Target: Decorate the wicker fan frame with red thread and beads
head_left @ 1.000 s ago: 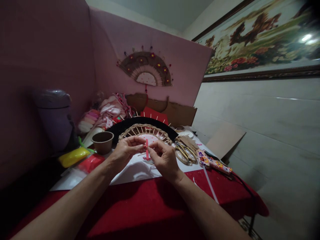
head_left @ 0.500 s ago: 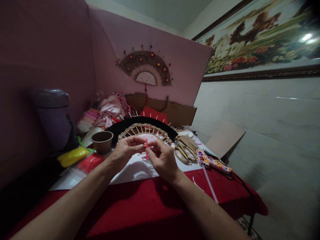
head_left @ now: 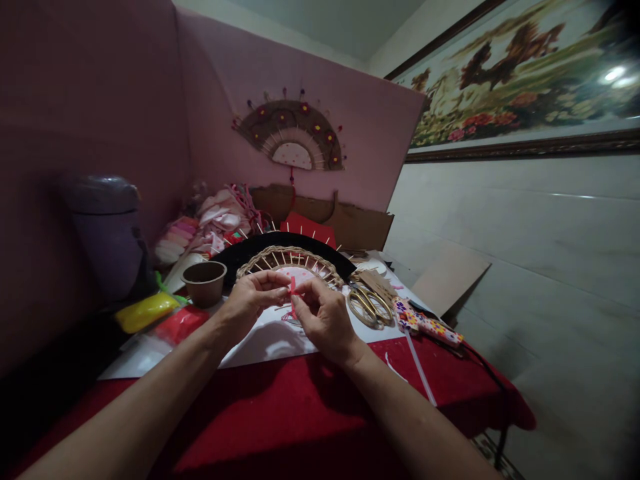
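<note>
A small bright red strip (head_left: 293, 287) is pinched between the fingertips of both hands, above the white sheet (head_left: 240, 353). My left hand (head_left: 253, 299) grips it from the left, thumb and fingers closed. On the other side, my right hand (head_left: 327, 319) has its thumb and forefinger pressed on the same strip. Behind the hands lies a fan-shaped craft piece with a black band (head_left: 235, 253), a woven wicker arc (head_left: 250, 261), light sticks and a pink dotted centre (head_left: 300, 273), partly covered by my fingers. Beneath the hands, some reddish threads show, too small to make out.
A brown pot (head_left: 204, 283) and yellow (head_left: 147, 313) and red packets (head_left: 183, 323) are at left, near a purple container (head_left: 110, 247). Gold-handled scissors (head_left: 370, 307) and a flower-patterned glue gun (head_left: 430, 328) lie right. A finished fan (head_left: 295, 137) hangs on the pink panel.
Both hands stay in almost the same place, still pinching the red strip. Only a slight shift of the fingers and strip shows.
</note>
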A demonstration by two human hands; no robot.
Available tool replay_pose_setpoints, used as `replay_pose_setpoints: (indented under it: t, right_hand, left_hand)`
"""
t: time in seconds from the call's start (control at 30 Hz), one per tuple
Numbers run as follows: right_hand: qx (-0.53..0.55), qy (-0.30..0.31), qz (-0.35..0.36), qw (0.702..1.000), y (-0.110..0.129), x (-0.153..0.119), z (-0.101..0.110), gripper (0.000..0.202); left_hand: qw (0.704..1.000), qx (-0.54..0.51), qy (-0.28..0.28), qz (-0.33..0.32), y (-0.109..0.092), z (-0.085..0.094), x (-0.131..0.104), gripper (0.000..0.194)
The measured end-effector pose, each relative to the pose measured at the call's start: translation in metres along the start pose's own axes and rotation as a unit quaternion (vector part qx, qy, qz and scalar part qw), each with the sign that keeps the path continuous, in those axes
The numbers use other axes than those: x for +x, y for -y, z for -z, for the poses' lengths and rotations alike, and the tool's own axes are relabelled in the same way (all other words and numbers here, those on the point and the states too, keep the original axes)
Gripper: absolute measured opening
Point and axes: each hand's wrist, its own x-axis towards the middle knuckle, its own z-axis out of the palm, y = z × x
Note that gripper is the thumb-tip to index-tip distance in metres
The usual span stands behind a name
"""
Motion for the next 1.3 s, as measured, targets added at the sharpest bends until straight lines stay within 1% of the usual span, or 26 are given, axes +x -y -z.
replay_pose_setpoints:
  t: [0.3, 0.4, 0.5, 0.6, 0.7, 0.77, 0.83, 0.93, 1.0, 1.13, 1.3]
  right_hand:
    - [-0.015, -0.012, 0.014, 1.0, 0.0, 0.001, 0.0, 0.009]
    - [-0.013, -0.006, 0.012, 1.0, 0.0, 0.001, 0.0, 0.01]
    - [-0.01, 0.002, 0.004, 1.0, 0.0, 0.0, 0.0, 0.005]
    - [-0.018, 0.002, 0.006, 1.0, 0.0, -0.001, -0.001, 0.011]
    - [-0.017, 0.006, 0.012, 1.0, -0.001, -0.001, -0.001, 0.01]
    - [0.007, 0.003, -0.003, 1.0, -0.002, 0.0, -0.002, 0.006]
    - [0.061, -0.005, -0.036, 0.997, -0.005, 0.001, -0.003, 0.007]
    - [0.166, -0.022, -0.086, 0.982, -0.009, 0.005, -0.004, 0.011]
    - [0.211, -0.029, -0.101, 0.972, -0.011, 0.007, -0.005, 0.011]
    - [0.218, -0.029, -0.104, 0.97, -0.012, 0.008, -0.005, 0.014]
    - [0.191, -0.015, -0.101, 0.976, -0.011, 0.006, -0.005, 0.016]
  left_hand:
    - [1.0, 0.007, 0.003, 0.001, 0.0, -0.001, -0.001, 0.026]
    - [1.0, 0.011, 0.006, 0.007, 0.0, -0.001, -0.001, 0.026]
    - [1.0, 0.013, 0.01, 0.008, 0.0, 0.0, 0.0, 0.028]
    - [1.0, 0.016, 0.011, 0.008, 0.001, 0.0, 0.0, 0.03]
    - [0.999, 0.027, 0.017, 0.011, 0.001, -0.001, 0.0, 0.031]
    - [0.999, 0.025, 0.021, 0.008, 0.001, -0.001, -0.001, 0.029]
    - [1.0, 0.019, 0.023, 0.002, 0.001, 0.0, -0.001, 0.024]
    - [0.999, 0.032, 0.025, -0.002, 0.001, 0.002, -0.001, 0.018]
    - [0.998, 0.057, 0.025, 0.0, 0.001, 0.003, -0.001, 0.019]
    - [0.994, 0.104, 0.032, -0.002, 0.001, 0.001, -0.001, 0.025]
    - [0.986, 0.161, 0.028, -0.044, -0.001, -0.003, -0.003, 0.029]
